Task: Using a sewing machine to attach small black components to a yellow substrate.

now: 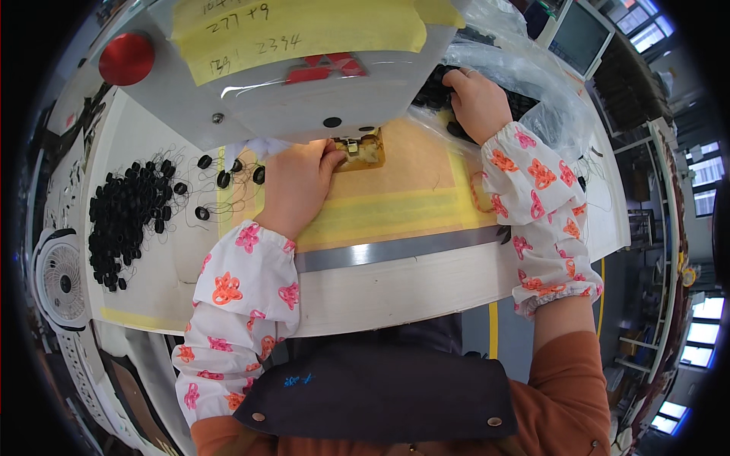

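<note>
Windows (705, 175) and a shelving rack (660, 228) are seen well off to the right of both hands, and a white fan (65, 283) stands far out to the left. Between and below the hands, a white table (411, 292) is spread, its middle covered by a tan panel (414, 171) edged with yellow tape and, nearer the body, by a grey metal strip (365, 254). Above the left hand (296, 182), a grey machine head (281, 114) is mounted, fitted with a red button (127, 58). The left hand is held beneath its lower edge, right beside a small metal clamp (352, 146); thumb and fingers are brought close together, but whether anything is pinched cannot be told, since the fingertips are partly hidden. The right hand (480, 106) is placed at a clear plastic bag (559, 125), its curled fingers laid against black pieces (433, 90) in the bag's opening; whether one is gripped cannot be made out. To the left of the left hand, small black rings (125, 213) with thin threads are heaped, and a few loose rings (201, 213) are scattered between that heap and the hand. Both forearms are covered by white flowered sleeves (247, 277).
</note>
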Demonstrator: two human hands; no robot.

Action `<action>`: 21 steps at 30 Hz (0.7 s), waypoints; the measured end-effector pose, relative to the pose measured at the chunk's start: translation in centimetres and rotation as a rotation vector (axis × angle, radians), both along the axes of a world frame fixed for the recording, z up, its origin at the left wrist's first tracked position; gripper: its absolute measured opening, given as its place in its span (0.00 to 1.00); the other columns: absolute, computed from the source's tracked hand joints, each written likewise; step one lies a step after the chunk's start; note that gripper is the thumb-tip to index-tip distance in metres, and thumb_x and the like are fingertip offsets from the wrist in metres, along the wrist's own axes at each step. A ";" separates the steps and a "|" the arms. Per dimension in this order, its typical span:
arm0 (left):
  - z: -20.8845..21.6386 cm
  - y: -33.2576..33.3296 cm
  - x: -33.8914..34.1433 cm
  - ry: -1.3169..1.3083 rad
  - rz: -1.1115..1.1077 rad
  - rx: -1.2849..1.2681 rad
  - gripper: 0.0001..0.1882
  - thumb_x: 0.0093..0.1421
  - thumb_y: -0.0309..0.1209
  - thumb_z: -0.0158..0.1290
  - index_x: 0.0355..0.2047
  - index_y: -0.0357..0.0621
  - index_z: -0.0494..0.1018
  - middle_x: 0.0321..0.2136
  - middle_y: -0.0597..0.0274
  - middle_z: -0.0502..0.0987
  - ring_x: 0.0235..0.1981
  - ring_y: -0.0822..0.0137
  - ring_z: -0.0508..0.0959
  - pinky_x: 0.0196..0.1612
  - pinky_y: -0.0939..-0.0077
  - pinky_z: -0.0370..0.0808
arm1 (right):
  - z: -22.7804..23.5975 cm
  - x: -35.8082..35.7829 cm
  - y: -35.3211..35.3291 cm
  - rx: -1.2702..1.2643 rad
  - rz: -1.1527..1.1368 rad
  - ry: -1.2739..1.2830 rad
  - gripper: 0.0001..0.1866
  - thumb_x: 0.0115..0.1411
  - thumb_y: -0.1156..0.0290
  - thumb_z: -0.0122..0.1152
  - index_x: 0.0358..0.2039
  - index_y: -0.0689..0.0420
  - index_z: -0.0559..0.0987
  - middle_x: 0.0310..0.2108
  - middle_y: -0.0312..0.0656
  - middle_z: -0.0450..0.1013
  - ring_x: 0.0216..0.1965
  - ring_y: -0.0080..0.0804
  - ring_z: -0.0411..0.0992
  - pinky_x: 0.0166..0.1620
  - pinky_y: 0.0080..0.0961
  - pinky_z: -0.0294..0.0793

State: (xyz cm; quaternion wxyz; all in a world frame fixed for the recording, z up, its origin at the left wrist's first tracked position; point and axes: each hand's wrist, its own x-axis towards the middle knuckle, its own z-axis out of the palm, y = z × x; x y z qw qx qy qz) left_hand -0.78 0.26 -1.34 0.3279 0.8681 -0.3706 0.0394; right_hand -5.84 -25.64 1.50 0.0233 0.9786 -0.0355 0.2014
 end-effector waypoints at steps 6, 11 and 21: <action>-0.5 0.5 0.3 -0.066 -0.041 -0.137 0.11 0.56 0.34 0.47 0.27 0.37 0.70 0.21 0.51 0.73 0.23 0.51 0.72 0.27 0.64 0.68 | 0.7 -1.9 6.3 1.392 0.254 0.112 0.08 0.49 0.82 0.50 0.32 0.66 0.71 0.26 0.42 0.72 0.26 0.24 0.73 0.31 0.17 0.72; -0.3 0.9 -0.2 0.354 -0.002 -0.246 0.10 0.57 0.32 0.48 0.27 0.36 0.69 0.20 0.62 0.70 0.20 0.72 0.68 0.26 0.81 0.65 | -0.1 -2.8 9.0 1.810 0.254 0.232 0.08 0.51 0.83 0.51 0.33 0.68 0.69 0.31 0.45 0.71 0.31 0.29 0.73 0.34 0.19 0.73; 1.2 1.2 -1.1 0.564 -0.173 -0.289 0.10 0.52 0.33 0.53 0.26 0.36 0.71 0.15 0.67 0.70 0.16 0.79 0.65 0.21 0.84 0.64 | -1.3 -4.0 11.2 0.931 0.382 -0.111 0.13 0.45 0.84 0.56 0.34 0.63 0.71 0.30 0.41 0.71 0.30 0.28 0.72 0.34 0.20 0.72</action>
